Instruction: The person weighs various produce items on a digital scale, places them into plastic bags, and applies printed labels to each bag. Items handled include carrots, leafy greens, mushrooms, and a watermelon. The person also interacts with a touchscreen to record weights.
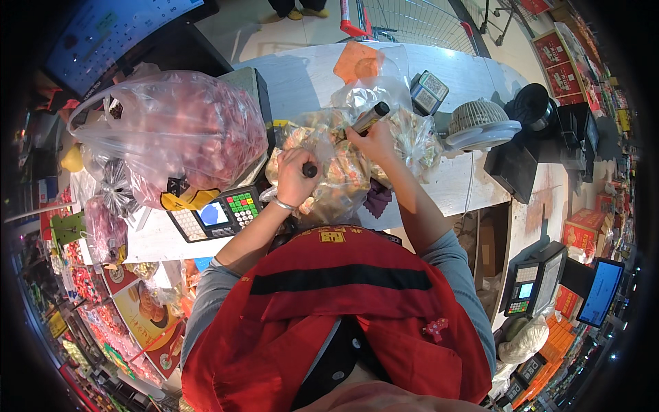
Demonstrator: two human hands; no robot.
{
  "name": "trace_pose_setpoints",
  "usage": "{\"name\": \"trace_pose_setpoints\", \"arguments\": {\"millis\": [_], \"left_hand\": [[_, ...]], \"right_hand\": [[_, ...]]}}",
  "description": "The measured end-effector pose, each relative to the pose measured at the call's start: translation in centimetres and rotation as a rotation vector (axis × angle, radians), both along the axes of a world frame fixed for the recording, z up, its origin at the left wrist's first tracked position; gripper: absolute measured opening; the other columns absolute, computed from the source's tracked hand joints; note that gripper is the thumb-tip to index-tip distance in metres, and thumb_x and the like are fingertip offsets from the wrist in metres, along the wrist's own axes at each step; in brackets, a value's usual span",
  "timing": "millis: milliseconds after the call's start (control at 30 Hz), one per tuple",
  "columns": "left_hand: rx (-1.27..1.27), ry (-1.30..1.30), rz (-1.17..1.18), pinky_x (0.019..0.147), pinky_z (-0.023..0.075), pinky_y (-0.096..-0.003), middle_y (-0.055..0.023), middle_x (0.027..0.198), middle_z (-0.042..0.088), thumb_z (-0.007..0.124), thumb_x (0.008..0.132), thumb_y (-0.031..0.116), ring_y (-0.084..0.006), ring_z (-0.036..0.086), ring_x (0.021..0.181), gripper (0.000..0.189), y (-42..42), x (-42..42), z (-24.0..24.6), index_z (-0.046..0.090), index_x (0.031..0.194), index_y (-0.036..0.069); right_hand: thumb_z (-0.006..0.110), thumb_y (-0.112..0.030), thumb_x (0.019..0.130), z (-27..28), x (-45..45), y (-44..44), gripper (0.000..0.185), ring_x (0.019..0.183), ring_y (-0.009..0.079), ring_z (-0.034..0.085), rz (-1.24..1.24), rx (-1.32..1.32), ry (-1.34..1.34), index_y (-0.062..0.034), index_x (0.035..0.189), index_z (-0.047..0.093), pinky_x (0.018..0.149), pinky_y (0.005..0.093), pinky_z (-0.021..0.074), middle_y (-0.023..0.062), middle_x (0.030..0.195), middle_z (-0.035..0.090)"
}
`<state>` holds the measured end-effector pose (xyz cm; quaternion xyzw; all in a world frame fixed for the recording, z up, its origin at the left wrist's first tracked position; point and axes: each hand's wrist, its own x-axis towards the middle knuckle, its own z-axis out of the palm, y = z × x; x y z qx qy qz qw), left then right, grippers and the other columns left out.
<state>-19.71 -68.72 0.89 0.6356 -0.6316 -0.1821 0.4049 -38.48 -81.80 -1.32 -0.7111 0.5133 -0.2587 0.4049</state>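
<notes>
My right hand [375, 144] grips a thick marker pen [366, 119], its black end pointing up and away from me. My left hand [294, 180] is closed around a small black cylindrical piece [309, 169] that looks like a marker cap. Both hands are over clear plastic bags of small wrapped snacks [337, 177], which lie on the white counter [304, 67]. Another bag of wrapped snacks [416, 136] is by my right wrist. A dark purple cloth [378, 200] shows under the bags' near side.
A large bag of reddish goods [206, 129] rests on a weighing scale with a keypad [242, 208] at left. A code stand [429, 92] and a small white fan [479, 123] are at right. A shopping cart [412, 26] and a person's feet [304, 14] are beyond the counter.
</notes>
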Motion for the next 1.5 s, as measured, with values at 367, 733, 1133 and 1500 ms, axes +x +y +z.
{"name": "trace_pose_setpoints", "arguments": {"millis": [367, 733, 1133, 1500], "left_hand": [[-0.033, 0.004, -0.006, 0.085, 0.0352, -0.0366, -0.0062, 0.074, 0.056, 0.071, 0.067, 0.006, -0.0277, 0.057, 0.082, 0.019, 0.0, -0.1, 0.0, 0.052, 0.07, 0.007], [-0.028, 0.004, -0.01, 0.086, 0.0346, -0.0366, -0.0062, 0.073, 0.055, 0.072, 0.067, 0.007, -0.0278, 0.056, 0.081, 0.021, 0.1, 0.0, 0.1, 0.052, 0.071, 0.007], [-0.022, -0.009, -0.022, 0.084, 0.0343, -0.0356, -0.0058, 0.073, 0.055, 0.072, 0.068, 0.007, -0.0268, 0.056, 0.08, 0.021, 0.1, 0.1, 0.3, 0.052, 0.071, 0.007], [-0.007, -0.072, -0.039, 0.084, 0.0368, -0.0354, -0.0056, 0.07, 0.053, 0.071, 0.07, 0.008, -0.0266, 0.055, 0.075, 0.021, -0.6, 0.1, 0.7, 0.05, 0.072, 0.006]], "right_hand": [[0.071, -0.015, 0.082, 0.6, -0.4, -0.7, 0.021, 0.063, 0.0064, 0.053, -0.118, -0.021, -0.307, -0.0015, 0.075, 0.056, 0.057, 0.0263, 0.0428, 0.0008, 0.067, 0.059], [0.075, -0.024, 0.077, 0.0, 0.2, -0.4, 0.027, 0.056, 0.0126, 0.055, -0.166, -0.071, -0.409, -0.0009, 0.074, 0.06, 0.055, 0.0292, 0.0437, 0.0045, 0.064, 0.061], [0.072, -0.012, 0.081, 1.8, -0.9, 1.4, 0.018, 0.072, 0.0061, 0.056, -0.137, 0.128, -0.552, -0.0056, 0.096, 0.063, 0.064, 0.0235, 0.0453, -0.0011, 0.081, 0.063], [0.074, -0.013, 0.08, 0.6, -2.3, 8.5, 0.02, 0.066, 0.0102, 0.057, -0.009, 0.161, -0.372, -0.0024, 0.087, 0.059, 0.059, 0.0255, 0.0462, 0.0036, 0.079, 0.061]]}}
